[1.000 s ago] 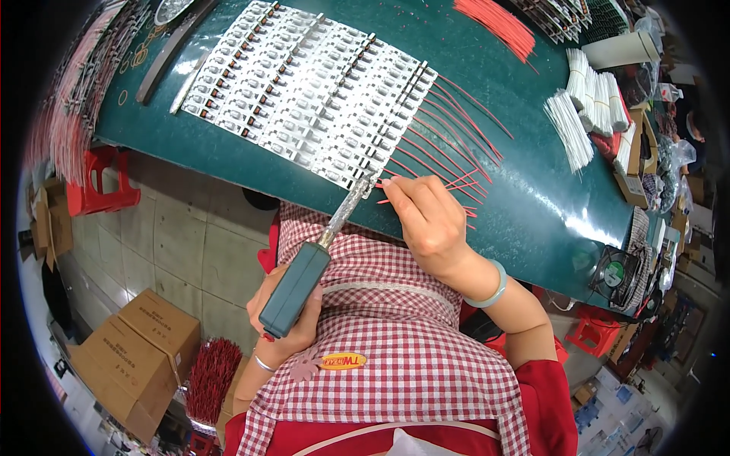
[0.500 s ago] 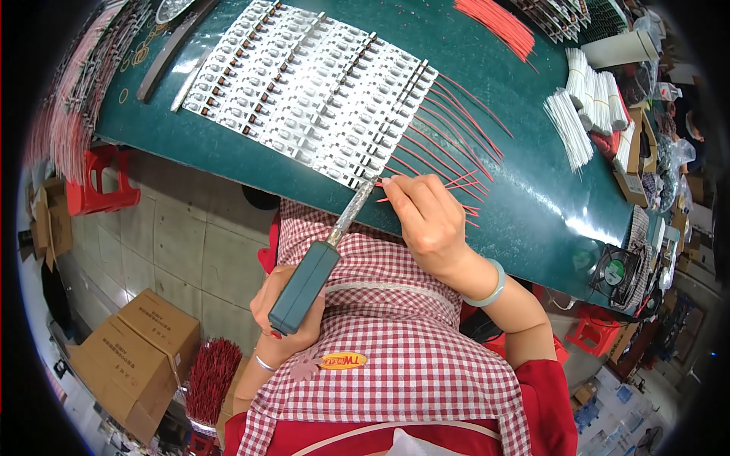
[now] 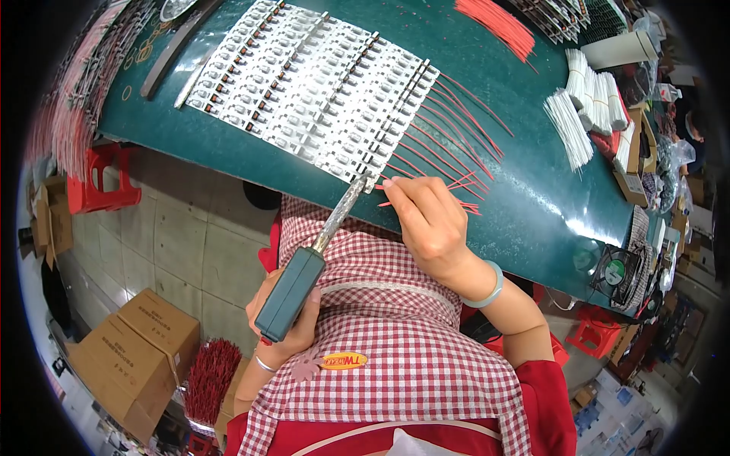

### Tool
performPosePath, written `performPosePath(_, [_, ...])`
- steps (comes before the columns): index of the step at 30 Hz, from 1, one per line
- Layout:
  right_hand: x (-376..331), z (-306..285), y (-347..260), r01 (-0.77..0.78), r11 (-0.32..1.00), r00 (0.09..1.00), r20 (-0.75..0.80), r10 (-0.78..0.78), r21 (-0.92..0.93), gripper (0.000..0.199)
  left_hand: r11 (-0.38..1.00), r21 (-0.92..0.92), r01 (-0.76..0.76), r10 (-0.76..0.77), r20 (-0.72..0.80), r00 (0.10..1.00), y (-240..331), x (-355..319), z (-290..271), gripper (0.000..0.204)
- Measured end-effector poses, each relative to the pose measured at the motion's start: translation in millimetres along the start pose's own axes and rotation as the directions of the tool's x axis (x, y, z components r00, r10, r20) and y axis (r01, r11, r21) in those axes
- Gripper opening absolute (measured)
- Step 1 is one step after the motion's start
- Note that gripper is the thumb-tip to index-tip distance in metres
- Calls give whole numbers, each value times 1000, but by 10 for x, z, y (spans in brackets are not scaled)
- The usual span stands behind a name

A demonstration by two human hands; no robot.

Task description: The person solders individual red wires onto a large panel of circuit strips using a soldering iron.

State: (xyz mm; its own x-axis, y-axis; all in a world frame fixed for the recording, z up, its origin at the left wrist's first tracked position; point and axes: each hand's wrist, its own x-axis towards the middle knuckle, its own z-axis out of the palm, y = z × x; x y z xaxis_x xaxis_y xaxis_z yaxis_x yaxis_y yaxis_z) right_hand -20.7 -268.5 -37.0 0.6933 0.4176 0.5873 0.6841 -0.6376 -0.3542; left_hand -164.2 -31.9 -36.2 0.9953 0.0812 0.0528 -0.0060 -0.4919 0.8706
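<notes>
The left hand (image 3: 298,330) is closed around a green-handled tool (image 3: 290,292); its metal tip is at the near right corner of the white panel (image 3: 304,99), contact not determinable. The right hand (image 3: 433,228) pinches a red wire (image 3: 379,187) beside that corner. The panel lies on the green surface (image 3: 532,235), further red wires (image 3: 437,162) extending rightward.

Left fingers (image 3: 307,321) hold a green-handled tool (image 3: 290,292); right fingers (image 3: 404,201) pinch a red wire (image 3: 379,187).

1 head-worn fisheye looks down, near the left hand (image 3: 306,319) and right hand (image 3: 432,222).
</notes>
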Motion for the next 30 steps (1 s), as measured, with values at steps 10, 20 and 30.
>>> performPosePath(10, [-39,24,-14,7,1000,1000,4,-8,5,37,996,29,-90,90,-25,996,202,164,9,23])
performPosePath(20, [-29,21,-28,10,1000,1000,28,-10,-23,36,986,97,-137,135,24,991,265,210,-16,19])
performPosePath(30, [-63,-15,-23,-14,1000,999,49,15,-17,37,923,-357,143,-205,-144,968,138,-17,-14,42])
